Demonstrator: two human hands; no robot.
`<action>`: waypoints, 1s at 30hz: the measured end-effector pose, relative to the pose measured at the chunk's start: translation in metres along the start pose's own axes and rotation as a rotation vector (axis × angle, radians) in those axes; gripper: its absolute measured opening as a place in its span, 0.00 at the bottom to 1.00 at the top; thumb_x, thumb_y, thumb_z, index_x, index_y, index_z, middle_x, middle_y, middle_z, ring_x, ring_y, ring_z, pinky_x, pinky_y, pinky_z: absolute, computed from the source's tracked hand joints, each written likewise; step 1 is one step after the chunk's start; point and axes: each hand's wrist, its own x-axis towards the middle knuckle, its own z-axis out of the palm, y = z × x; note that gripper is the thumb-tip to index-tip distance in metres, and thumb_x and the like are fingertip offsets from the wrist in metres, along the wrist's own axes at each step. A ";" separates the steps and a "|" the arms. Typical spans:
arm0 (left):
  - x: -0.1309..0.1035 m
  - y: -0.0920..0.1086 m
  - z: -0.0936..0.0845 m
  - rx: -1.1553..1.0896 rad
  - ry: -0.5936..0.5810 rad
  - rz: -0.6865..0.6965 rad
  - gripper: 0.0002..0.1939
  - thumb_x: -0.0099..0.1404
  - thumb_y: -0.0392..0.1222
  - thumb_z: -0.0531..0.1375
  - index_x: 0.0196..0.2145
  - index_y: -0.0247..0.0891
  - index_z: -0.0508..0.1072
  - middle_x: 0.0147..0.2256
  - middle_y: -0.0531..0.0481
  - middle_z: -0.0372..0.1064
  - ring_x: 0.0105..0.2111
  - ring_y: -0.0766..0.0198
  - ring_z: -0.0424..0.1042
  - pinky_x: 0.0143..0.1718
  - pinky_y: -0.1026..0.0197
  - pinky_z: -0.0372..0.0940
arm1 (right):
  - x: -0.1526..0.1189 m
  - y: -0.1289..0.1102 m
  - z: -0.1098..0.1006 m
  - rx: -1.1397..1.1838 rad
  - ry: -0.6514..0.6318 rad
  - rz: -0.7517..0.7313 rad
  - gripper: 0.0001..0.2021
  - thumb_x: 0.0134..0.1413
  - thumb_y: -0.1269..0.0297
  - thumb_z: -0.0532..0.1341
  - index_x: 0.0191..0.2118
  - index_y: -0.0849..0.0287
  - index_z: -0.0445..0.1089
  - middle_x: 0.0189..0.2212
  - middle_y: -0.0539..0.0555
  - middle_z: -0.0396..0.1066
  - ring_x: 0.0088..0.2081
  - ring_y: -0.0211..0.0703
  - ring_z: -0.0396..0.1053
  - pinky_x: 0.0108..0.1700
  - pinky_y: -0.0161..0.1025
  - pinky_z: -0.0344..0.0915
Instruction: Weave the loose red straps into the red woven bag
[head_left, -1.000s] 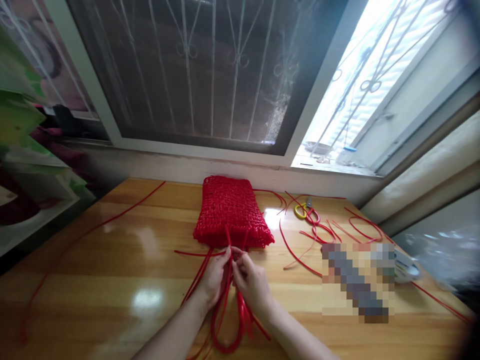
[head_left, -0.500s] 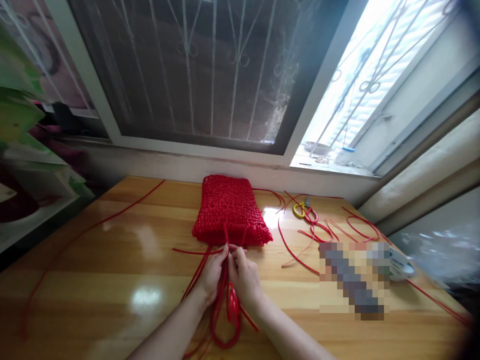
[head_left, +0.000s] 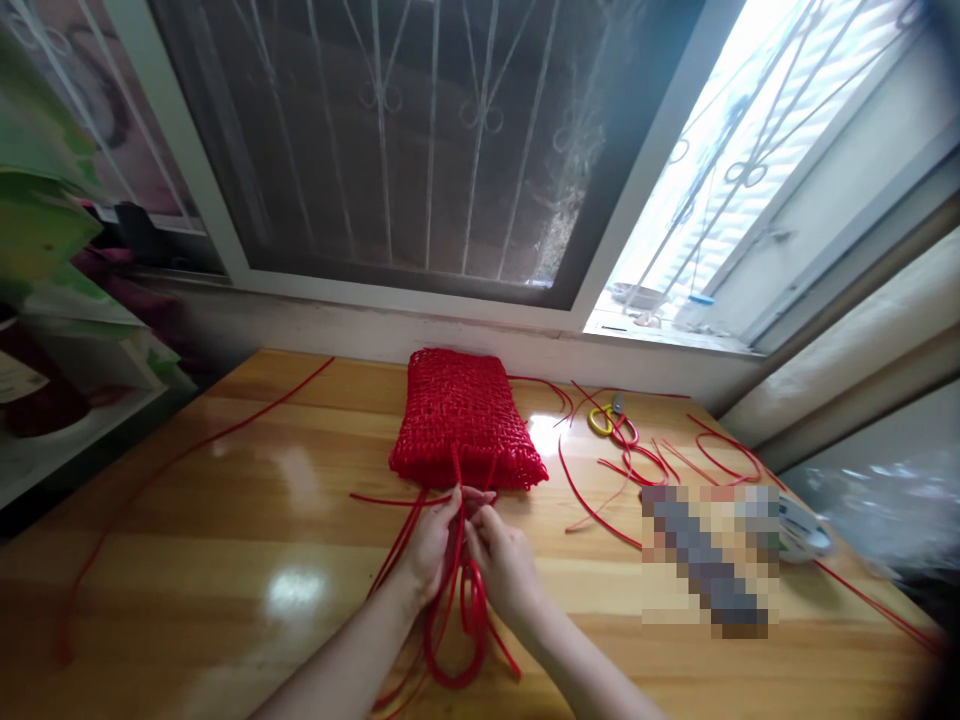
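A woven red bag [head_left: 466, 410] lies on the wooden table with its near edge toward me. Red plastic cords run from that edge to my hands. My left hand [head_left: 435, 540] pinches a red cord [head_left: 458, 500] between thumb and fingers, just in front of the bag. Close beside it, my right hand [head_left: 501, 555] has its fingers curled in on the cords; its fingertips are partly hidden. A looped cord [head_left: 454, 682] hangs below both hands, and loose ends stick out to the left and lower right.
Scissors [head_left: 613, 424] with yellow and red handles lie at the right back among loose red cord pieces [head_left: 581, 500]. A blurred-out dark object [head_left: 705, 560] is at the right. One long cord [head_left: 202, 440] crosses the table's left side. A barred window stands behind.
My right hand has shifted slightly down and right, away from my left fingertips. My left hand keeps its pinch. The whole view has moved a little.
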 end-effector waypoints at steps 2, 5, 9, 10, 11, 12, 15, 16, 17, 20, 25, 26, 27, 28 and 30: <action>0.000 0.000 0.000 -0.001 0.004 -0.011 0.13 0.58 0.46 0.55 0.32 0.33 0.72 0.37 0.44 0.72 0.37 0.61 0.70 0.43 0.60 0.59 | -0.001 -0.001 0.004 -0.008 0.026 -0.018 0.07 0.53 0.68 0.47 0.27 0.57 0.59 0.21 0.51 0.68 0.21 0.39 0.64 0.23 0.32 0.54; 0.000 -0.001 0.000 -0.001 0.014 -0.020 0.12 0.58 0.46 0.55 0.31 0.34 0.71 0.37 0.44 0.72 0.34 0.61 0.70 0.42 0.60 0.59 | 0.000 -0.003 0.011 -0.002 0.057 -0.014 0.06 0.52 0.69 0.47 0.27 0.57 0.58 0.23 0.52 0.68 0.24 0.40 0.65 0.24 0.32 0.54; 0.000 -0.001 0.001 -0.038 0.021 -0.034 0.11 0.58 0.45 0.56 0.30 0.34 0.69 0.35 0.45 0.73 0.34 0.61 0.71 0.41 0.59 0.60 | 0.001 -0.002 0.016 0.062 0.069 0.022 0.06 0.52 0.68 0.47 0.28 0.57 0.59 0.25 0.53 0.68 0.25 0.39 0.66 0.26 0.32 0.56; 0.001 -0.001 0.001 -0.051 0.027 -0.037 0.11 0.57 0.45 0.56 0.29 0.34 0.69 0.34 0.45 0.73 0.35 0.61 0.71 0.41 0.59 0.61 | 0.001 -0.001 0.016 0.080 0.061 0.029 0.06 0.52 0.68 0.47 0.28 0.57 0.59 0.24 0.52 0.67 0.25 0.39 0.65 0.26 0.32 0.56; 0.001 -0.001 0.002 -0.063 0.036 -0.038 0.10 0.57 0.45 0.57 0.29 0.33 0.69 0.34 0.44 0.73 0.35 0.61 0.71 0.41 0.59 0.61 | 0.001 -0.001 0.015 0.098 0.045 0.039 0.05 0.51 0.68 0.48 0.28 0.57 0.58 0.24 0.51 0.67 0.25 0.38 0.65 0.26 0.32 0.56; 0.001 0.000 0.002 -0.072 0.051 -0.037 0.10 0.56 0.45 0.57 0.29 0.33 0.68 0.33 0.44 0.73 0.35 0.61 0.71 0.41 0.60 0.61 | 0.001 -0.001 0.014 0.114 0.023 0.053 0.04 0.50 0.68 0.49 0.28 0.57 0.58 0.22 0.50 0.66 0.24 0.38 0.64 0.26 0.31 0.56; 0.000 0.001 0.005 -0.087 0.116 -0.049 0.10 0.55 0.44 0.59 0.29 0.33 0.67 0.32 0.44 0.73 0.33 0.62 0.71 0.39 0.62 0.63 | -0.001 -0.004 0.006 0.158 -0.087 0.084 0.05 0.43 0.72 0.53 0.30 0.57 0.58 0.20 0.47 0.63 0.22 0.35 0.62 0.24 0.29 0.54; 0.000 0.002 0.006 -0.089 0.142 -0.060 0.09 0.55 0.43 0.59 0.29 0.33 0.67 0.32 0.44 0.73 0.33 0.63 0.71 0.37 0.62 0.63 | -0.003 -0.005 0.000 0.168 -0.141 0.084 0.08 0.40 0.73 0.54 0.31 0.57 0.58 0.20 0.46 0.63 0.22 0.35 0.61 0.23 0.28 0.53; 0.000 0.003 0.006 -0.095 0.169 -0.072 0.09 0.56 0.43 0.59 0.29 0.33 0.67 0.32 0.44 0.73 0.32 0.63 0.72 0.36 0.63 0.64 | -0.006 -0.005 -0.006 0.175 -0.206 0.081 0.11 0.38 0.74 0.54 0.33 0.57 0.58 0.20 0.45 0.63 0.21 0.34 0.60 0.22 0.27 0.52; 0.000 0.007 0.005 -0.132 0.252 -0.088 0.05 0.58 0.39 0.57 0.30 0.33 0.67 0.28 0.47 0.72 0.29 0.67 0.71 0.33 0.65 0.65 | -0.020 -0.003 -0.033 0.173 -0.454 0.061 0.13 0.36 0.75 0.54 0.33 0.56 0.60 0.18 0.43 0.62 0.19 0.32 0.57 0.18 0.26 0.48; 0.005 0.009 -0.005 -0.195 0.181 -0.049 0.06 0.55 0.38 0.60 0.30 0.33 0.66 0.18 0.58 0.60 0.19 0.76 0.62 0.24 0.71 0.62 | -0.051 0.016 -0.082 0.058 -0.639 0.009 0.11 0.33 0.75 0.57 0.29 0.56 0.65 0.18 0.43 0.63 0.19 0.31 0.55 0.18 0.26 0.44; 0.006 0.009 -0.007 -0.195 0.144 -0.039 0.08 0.54 0.39 0.61 0.30 0.33 0.66 0.17 0.59 0.56 0.17 0.77 0.59 0.21 0.73 0.59 | -0.056 0.023 -0.091 0.051 -0.650 0.021 0.10 0.33 0.75 0.57 0.28 0.56 0.66 0.18 0.43 0.63 0.19 0.30 0.55 0.18 0.26 0.44; 0.007 0.009 -0.009 -0.184 0.112 -0.025 0.10 0.53 0.41 0.62 0.30 0.33 0.65 0.16 0.60 0.54 0.15 0.79 0.55 0.18 0.74 0.56 | -0.060 0.029 -0.101 0.052 -0.658 0.046 0.10 0.33 0.76 0.57 0.27 0.57 0.66 0.18 0.44 0.63 0.19 0.30 0.55 0.18 0.26 0.45; 0.007 0.009 -0.010 -0.161 0.091 -0.006 0.12 0.52 0.43 0.62 0.29 0.33 0.65 0.15 0.61 0.52 0.14 0.80 0.51 0.15 0.75 0.51 | -0.063 0.037 -0.112 0.052 -0.659 0.079 0.09 0.33 0.76 0.57 0.25 0.57 0.66 0.18 0.44 0.64 0.19 0.31 0.55 0.18 0.27 0.45; 0.008 0.009 -0.012 -0.078 0.078 0.035 0.14 0.52 0.46 0.61 0.29 0.33 0.65 0.15 0.61 0.50 0.12 0.80 0.45 0.12 0.75 0.42 | -0.067 0.052 -0.136 0.049 -0.651 0.178 0.07 0.35 0.76 0.55 0.23 0.58 0.66 0.18 0.45 0.64 0.20 0.31 0.56 0.20 0.28 0.47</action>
